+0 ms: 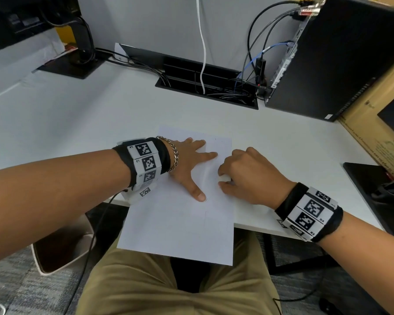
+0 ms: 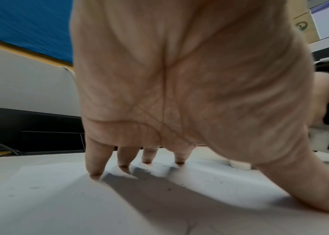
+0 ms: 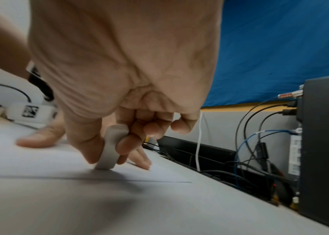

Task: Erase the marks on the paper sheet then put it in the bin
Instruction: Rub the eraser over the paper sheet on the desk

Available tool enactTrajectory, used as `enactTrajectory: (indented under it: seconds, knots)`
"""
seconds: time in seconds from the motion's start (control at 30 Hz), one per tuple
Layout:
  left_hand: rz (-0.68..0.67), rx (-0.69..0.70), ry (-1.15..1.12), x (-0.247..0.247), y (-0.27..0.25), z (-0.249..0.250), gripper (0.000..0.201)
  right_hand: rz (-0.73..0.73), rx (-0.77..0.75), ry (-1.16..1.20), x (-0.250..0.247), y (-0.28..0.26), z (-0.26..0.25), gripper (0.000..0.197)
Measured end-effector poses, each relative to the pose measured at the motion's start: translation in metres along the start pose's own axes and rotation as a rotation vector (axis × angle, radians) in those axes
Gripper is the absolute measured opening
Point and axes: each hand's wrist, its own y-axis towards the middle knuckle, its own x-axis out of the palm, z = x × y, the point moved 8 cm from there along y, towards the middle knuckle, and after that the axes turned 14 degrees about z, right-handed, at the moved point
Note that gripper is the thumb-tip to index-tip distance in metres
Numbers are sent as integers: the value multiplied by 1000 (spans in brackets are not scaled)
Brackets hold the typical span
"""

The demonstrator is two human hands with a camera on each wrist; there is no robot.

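The right hand (image 1: 248, 176) pinches one small white rubber eraser (image 3: 111, 147) between thumb and curled fingers (image 3: 126, 146); the eraser's lower end touches the one white rectangular paper sheet (image 1: 178, 226). In the head view the eraser (image 1: 225, 178) is mostly covered by the hand. The left hand (image 1: 187, 164) lies on the sheet with its fingers (image 2: 95, 160) straight and spread wide, all four fingertips and the thumb pressing the paper, just beside the right hand.

Count: two hands, one eraser, one sheet. Faint pencil marks on the sheet are hard to make out; a thin line shows near the right edge. The sheet buckles slightly between the two hands.

The sheet lies on the white desk (image 1: 82, 123), its long axis running from the person toward the back of the desk. Its near end overhangs the desk edge above the person's lap.

One black computer tower (image 1: 328, 64) stands at the back right, cut off by the picture edge. One black cable tray (image 1: 209, 87) sits at the back of the desk, holding cables. A brown bin (image 1: 62, 248) stands on the floor at the left, partly hidden by the left forearm.
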Motion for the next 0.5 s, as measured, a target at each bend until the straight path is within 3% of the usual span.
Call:
enactTrajectory:
  seconds: [0.5]
  knots:
    - [11,1,-4,1,2,-1,142,49,127,-71,0,-4,17,29]
